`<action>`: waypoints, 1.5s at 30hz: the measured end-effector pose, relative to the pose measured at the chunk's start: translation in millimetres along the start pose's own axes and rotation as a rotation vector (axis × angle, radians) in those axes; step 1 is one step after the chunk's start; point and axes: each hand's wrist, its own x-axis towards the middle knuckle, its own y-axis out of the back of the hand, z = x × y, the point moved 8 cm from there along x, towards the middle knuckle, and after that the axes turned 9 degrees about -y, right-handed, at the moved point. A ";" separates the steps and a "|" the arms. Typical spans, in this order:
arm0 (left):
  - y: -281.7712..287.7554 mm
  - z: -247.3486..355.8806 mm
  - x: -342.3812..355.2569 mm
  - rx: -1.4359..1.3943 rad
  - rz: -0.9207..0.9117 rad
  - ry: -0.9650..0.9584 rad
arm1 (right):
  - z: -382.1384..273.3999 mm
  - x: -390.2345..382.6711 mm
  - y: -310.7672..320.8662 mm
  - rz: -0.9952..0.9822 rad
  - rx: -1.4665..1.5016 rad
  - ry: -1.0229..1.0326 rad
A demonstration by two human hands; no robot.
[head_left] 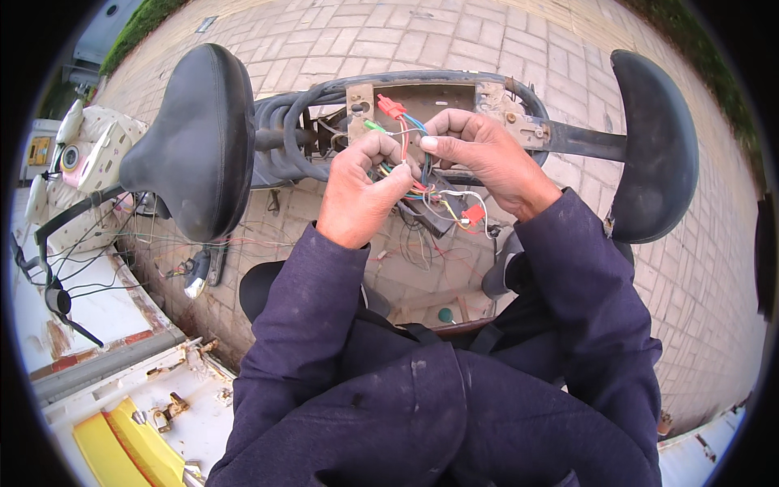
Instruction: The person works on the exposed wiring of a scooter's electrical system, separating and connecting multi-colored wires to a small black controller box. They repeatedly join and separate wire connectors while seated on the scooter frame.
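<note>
Both my hands meet over a bundle of thin coloured wires (425, 191) above the open frame of a small electric bike (422, 81). My left hand (361, 191) is closed, thumb and fingers pinching wires. Close beside it my right hand (483, 158) pinches a wire between thumb and forefinger. A red plug connector (391, 106) sticks up above the left fingers, and a green sleeve (374, 127) shows just left of it. Below the right hand hangs a second red connector (473, 215) among white and yellow wires. A dark box (430, 217) lies beneath the bundle.
A black saddle (195, 142) stands at the left and a black padded backrest (656, 146) at the right. Loose wires trail over the brick paving (324, 219). Handlebars (53, 235), a spotted front fairing (89, 174) and a rusty white panel (154, 381) with a yellow piece (130, 446) are at left.
</note>
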 end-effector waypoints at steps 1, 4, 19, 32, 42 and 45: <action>0.3 -0.4 0.8 0.007 0.001 0.002 | -0.2 1.0 1.5 0.008 0.008 0.002; -0.6 -2.2 0.5 -0.021 0.011 0.013 | 1.8 1.6 3.7 0.010 0.016 -0.005; 12.2 -2.9 -2.2 -0.068 0.116 0.000 | -8.2 -33.2 7.2 0.071 -0.433 -0.018; 6.1 -2.8 -3.6 -0.034 0.050 0.001 | -9.5 -58.8 15.3 0.095 -0.386 0.034; -4.0 -0.8 -2.3 0.015 0.008 -0.023 | -6.5 -69.3 21.2 0.105 -0.438 0.028; -7.5 -7.2 -2.8 0.036 0.007 0.002 | -1.1 -70.9 21.3 0.045 -0.243 0.018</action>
